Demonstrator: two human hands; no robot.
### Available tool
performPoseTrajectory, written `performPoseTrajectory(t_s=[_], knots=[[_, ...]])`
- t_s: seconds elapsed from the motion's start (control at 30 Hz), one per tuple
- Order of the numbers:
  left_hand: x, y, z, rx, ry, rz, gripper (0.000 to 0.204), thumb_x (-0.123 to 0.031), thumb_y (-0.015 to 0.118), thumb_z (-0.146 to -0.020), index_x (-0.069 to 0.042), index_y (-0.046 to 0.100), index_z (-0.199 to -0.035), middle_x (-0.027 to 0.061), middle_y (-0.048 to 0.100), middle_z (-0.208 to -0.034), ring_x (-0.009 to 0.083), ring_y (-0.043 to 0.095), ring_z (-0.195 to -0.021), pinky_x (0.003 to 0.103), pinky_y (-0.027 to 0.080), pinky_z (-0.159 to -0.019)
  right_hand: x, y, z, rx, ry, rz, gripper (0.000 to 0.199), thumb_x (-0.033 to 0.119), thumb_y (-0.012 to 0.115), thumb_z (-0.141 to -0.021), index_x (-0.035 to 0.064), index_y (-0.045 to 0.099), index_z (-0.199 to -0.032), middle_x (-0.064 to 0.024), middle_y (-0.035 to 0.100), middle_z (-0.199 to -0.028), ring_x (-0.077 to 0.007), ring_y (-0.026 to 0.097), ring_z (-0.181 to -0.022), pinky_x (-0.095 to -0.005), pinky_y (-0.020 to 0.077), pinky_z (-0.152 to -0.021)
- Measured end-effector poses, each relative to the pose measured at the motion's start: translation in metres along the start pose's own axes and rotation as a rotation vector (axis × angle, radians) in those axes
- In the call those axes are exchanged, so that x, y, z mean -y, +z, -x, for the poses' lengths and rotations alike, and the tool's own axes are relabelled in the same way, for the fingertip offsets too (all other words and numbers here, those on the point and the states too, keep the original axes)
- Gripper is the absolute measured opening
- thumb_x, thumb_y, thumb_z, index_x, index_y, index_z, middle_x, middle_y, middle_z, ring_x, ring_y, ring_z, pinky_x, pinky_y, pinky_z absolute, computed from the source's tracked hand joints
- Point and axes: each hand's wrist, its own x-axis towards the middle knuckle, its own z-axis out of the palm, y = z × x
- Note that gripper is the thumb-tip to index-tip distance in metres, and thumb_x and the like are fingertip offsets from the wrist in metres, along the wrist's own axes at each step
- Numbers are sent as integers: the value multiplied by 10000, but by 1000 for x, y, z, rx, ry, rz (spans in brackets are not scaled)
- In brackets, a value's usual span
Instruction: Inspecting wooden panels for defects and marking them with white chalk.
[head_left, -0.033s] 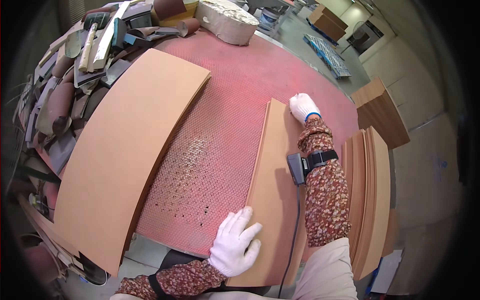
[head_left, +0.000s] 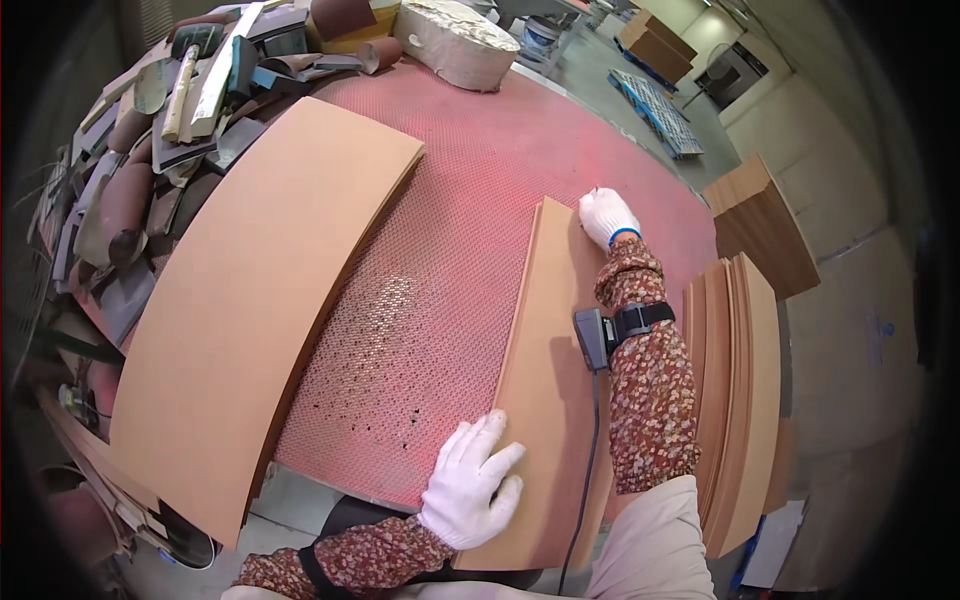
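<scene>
A few long tan wooden boards (head_left: pixel 545 400) lie stacked on the pink mesh-textured table in front of me. My left hand (head_left: pixel 470 485), in a white knit glove, rests at the near left edge of this stack with its fingers spread. At the far right edge of the same boards is my right hand (head_left: pixel 608 216), gloved in white and curled closed. Its fingers are turned away, so whatever they grip, if anything, is hidden. A small grey device (head_left: pixel 592 338) is strapped to my right forearm, and its black cable (head_left: pixel 588 480) runs down over the boards.
To the left lies a wide stack of tan boards (head_left: pixel 265 300) on the pink tabletop (head_left: pixel 450 180). Sandpaper pieces and scraps (head_left: pixel 130 200) pile up behind it. More boards (head_left: pixel 740 400) stand at my right, near a brown stack (head_left: pixel 760 225). A whitish block (head_left: pixel 455 45) sits at the back.
</scene>
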Motion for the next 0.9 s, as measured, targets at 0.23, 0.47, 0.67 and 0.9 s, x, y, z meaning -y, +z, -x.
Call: performPoseTrajectory(t_s=[0.23, 0.47, 0.67, 0.9], knots=[[9, 5, 4, -14, 18, -8, 429, -113, 751, -848, -36, 678, -1264, 332, 559, -1492, 482, 540, -1401, 595, 385, -1209, 44, -41, 91, 42, 80, -123, 395, 264, 468, -1034, -8, 750, -1091, -283, 753, -1122, -453, 731, -1092, -552, 595, -931], [13, 13, 3, -30, 45, -17, 394, -117, 737, -874, -28, 667, -1251, 320, 545, -1515, 478, 529, -1405, 575, 365, -1232, 61, -42, 211, 8, 179, -198, 465, 344, 439, -1065, -15, 731, -1020, -322, 750, -1046, -506, 735, -995, -599, 593, -877], [19, 21, 2, -53, 44, -10, 346, -144, 692, -903, -27, 688, -1229, 308, 550, -1512, 468, 516, -1410, 550, 352, -1244, 89, -49, 332, -10, 195, -210, 435, 373, 438, -1095, 21, 673, -995, -303, 754, -936, -495, 748, -892, -596, 605, -788], [26, 27, -2, -91, 65, -21, 311, -120, 698, -920, -39, 702, -1220, 298, 571, -1501, 480, 541, -1382, 542, 385, -1228, 122, -71, 449, 67, 248, -202, 416, 376, 457, -1104, 29, 644, -972, -287, 741, -825, -473, 749, -786, -579, 603, -716]])
